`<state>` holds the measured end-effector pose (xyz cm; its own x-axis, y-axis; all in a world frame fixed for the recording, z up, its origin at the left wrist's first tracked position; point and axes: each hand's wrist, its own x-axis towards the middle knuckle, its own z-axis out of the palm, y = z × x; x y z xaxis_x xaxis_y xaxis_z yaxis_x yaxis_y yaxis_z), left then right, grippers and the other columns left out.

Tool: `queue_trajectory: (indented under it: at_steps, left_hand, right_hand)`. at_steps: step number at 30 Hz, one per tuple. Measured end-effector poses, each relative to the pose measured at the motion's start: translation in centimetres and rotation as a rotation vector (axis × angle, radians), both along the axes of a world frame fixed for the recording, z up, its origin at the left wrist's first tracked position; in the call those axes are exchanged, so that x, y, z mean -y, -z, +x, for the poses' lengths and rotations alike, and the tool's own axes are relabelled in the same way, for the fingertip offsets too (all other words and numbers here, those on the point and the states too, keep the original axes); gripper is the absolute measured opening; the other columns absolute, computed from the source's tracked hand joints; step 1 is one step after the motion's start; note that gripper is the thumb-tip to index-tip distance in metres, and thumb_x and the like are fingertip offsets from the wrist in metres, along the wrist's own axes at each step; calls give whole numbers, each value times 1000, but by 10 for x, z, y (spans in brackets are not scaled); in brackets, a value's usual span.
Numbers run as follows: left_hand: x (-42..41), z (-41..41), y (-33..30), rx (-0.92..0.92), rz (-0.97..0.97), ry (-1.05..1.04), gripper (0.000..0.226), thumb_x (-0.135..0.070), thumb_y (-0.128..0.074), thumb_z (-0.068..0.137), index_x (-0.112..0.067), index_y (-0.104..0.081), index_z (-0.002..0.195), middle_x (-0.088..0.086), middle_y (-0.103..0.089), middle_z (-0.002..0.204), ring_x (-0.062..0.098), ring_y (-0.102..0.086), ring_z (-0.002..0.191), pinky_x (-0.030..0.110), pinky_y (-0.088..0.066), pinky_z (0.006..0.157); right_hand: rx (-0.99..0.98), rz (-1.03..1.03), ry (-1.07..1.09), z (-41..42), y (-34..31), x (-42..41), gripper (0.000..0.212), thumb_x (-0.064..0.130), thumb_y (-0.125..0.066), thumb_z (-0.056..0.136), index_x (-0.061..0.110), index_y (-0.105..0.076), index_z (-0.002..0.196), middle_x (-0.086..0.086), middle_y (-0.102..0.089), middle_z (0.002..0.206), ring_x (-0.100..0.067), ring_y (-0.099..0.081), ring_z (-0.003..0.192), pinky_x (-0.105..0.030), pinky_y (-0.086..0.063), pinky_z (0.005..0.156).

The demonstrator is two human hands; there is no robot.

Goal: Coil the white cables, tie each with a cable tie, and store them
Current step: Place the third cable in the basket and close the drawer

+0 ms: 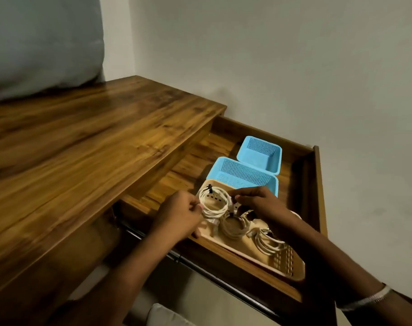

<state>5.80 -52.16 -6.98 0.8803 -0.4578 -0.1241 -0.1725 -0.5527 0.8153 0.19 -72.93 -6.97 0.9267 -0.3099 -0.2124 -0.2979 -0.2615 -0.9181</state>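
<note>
Left hand (179, 216): pinches top coiled cable (213, 203) at its edge
Right hand (259, 203): fingers curled on the same coil — over beige tray (292, 269)
Behind: two blue baskets (245, 175) in the drawer (318, 184)

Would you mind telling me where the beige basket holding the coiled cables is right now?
In the head view, the beige basket sits in the open drawer, lower centre-right, just in front of the nearer blue basket, with both hands over its far end.
</note>
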Motion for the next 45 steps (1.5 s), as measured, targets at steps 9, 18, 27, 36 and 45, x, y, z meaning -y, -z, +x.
queue_trajectory:
  at_steps: [9,18,27,36,45]
  left_hand:
    - [28,-3,-9,332,538,57,17,-27,-66,94,-19,-63,109,2,-69,108,20,-65,100,31,-47,76]
    - [39,-3,-6,413,726,148,26,-23,-67,93,-18,-63,118,4,-67,120,21,-63,107,31,-49,80]
    - [45,-8,-18,592,622,45,21,-25,-68,93,-18,-66,113,2,-68,102,16,-63,89,30,-49,72]
    - [99,-86,-24,807,151,213,43,-67,-53,89,-32,-61,112,-12,-67,109,12,-62,104,34,-46,86]
    - [152,-149,15,550,276,446,121,-66,-71,75,-26,6,159,-3,-11,168,19,-17,153,47,-12,122]
  right_hand:
    - [-134,-91,-58,25,25,12,24,3,-58,104,4,-76,120,-23,-73,99,-11,-57,60,-14,-43,46]
    - [-141,-158,-153,15,28,22,29,4,-54,105,12,-75,125,-9,-72,97,1,-56,55,-11,-40,47]
    - [87,-352,-56,-6,8,34,19,13,-64,102,15,-79,114,0,-80,102,-13,-68,71,-32,-57,72]
    - [269,-333,710,-117,18,97,31,19,-59,105,19,-69,134,2,-70,130,-14,-65,119,-29,-54,93]
    - [124,73,598,-146,43,85,33,19,-46,111,35,-73,105,15,-80,93,-2,-76,91,-18,-58,70]
